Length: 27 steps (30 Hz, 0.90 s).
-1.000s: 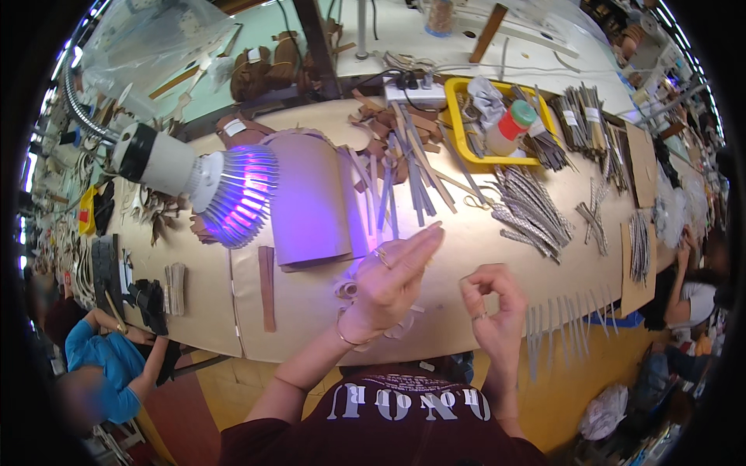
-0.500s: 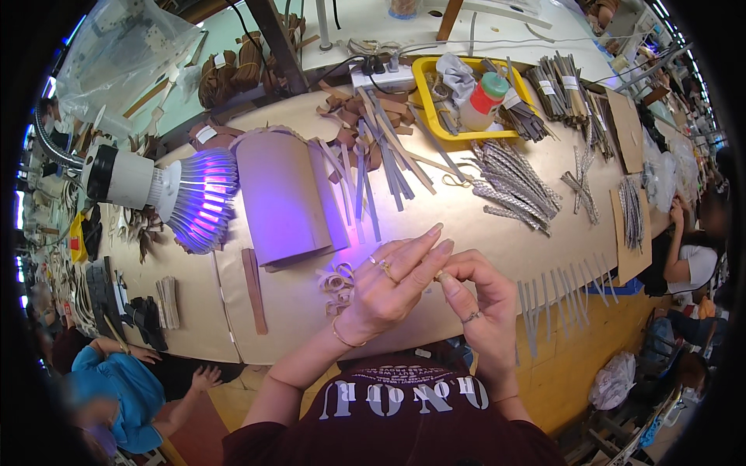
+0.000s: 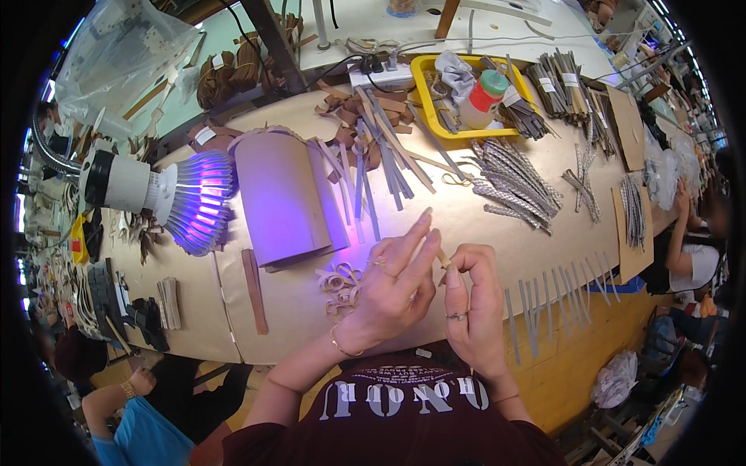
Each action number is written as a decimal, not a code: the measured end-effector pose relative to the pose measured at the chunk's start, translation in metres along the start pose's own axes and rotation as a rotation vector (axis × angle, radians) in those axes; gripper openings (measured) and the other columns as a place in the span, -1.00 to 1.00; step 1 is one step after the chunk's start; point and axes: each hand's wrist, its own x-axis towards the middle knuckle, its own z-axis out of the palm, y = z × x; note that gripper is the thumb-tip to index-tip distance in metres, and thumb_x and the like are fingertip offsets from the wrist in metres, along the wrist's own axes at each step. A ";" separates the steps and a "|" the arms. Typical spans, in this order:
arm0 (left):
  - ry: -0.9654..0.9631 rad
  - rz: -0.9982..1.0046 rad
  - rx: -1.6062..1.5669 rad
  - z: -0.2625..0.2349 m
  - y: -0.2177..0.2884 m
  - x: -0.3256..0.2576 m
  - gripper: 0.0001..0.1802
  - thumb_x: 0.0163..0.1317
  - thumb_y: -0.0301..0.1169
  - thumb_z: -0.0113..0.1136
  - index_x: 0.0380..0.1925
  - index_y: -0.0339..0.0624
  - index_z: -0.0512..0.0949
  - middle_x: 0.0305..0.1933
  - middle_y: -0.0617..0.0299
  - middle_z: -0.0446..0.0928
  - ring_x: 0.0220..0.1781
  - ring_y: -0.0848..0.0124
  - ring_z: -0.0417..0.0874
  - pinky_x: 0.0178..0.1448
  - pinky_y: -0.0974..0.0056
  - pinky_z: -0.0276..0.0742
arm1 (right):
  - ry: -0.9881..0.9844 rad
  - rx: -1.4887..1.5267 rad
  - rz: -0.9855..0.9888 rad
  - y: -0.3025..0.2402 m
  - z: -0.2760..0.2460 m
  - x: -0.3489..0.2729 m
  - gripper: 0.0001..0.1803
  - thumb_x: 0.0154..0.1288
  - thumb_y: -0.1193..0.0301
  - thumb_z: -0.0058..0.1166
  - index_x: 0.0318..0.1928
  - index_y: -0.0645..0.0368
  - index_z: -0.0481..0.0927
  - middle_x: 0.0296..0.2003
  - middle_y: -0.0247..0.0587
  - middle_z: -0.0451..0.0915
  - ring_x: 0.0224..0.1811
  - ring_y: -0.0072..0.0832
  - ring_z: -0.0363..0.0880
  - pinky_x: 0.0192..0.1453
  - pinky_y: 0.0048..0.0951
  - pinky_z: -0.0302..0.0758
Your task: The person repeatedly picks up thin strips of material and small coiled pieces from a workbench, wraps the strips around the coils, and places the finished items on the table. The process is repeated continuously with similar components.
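Note:
Over the near edge of the table, my two hands meet at a short, narrow beige strip (image 3: 444, 258). My right hand (image 3: 475, 311) pinches its lower end between thumb and bent forefinger. Long fingers of my left hand (image 3: 394, 286) point up and away, and the strip's upper end lies against them; the left thumb is mostly hidden. Beside my left wrist, several curled beige strips (image 3: 339, 286) lie in a loose pile. A lit lamp with a ribbed metal head (image 3: 200, 200) throws purple light on a brown curved cover (image 3: 284, 194) left of my hands.
A yellow tray (image 3: 418, 81) holds a red-and-clear bottle with a green cap (image 3: 483, 101). Braided grey strips (image 3: 517, 186) lie right of centre; thin grey strips (image 3: 556, 299) overhang the near right edge. Brown and grey offcuts (image 3: 381, 132) lie behind. A co-worker in blue (image 3: 144, 431) sits at lower left.
Both my hands have shifted slightly left, and more of the beige strip shows between them. The co-worker in blue at lower left has leaned and moved an arm.

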 end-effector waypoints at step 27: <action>-0.124 -0.547 -0.501 -0.029 0.001 0.008 -0.88 0.30 -0.54 0.18 -0.20 -0.31 0.62 -0.28 0.18 0.66 -0.24 0.41 0.67 -0.08 0.34 0.56 | -0.090 -0.132 -0.215 0.010 -0.006 0.002 -0.72 0.19 0.56 0.15 -0.08 0.20 0.47 -0.12 -0.19 0.49 -0.08 -0.29 0.49 0.11 -0.24 0.26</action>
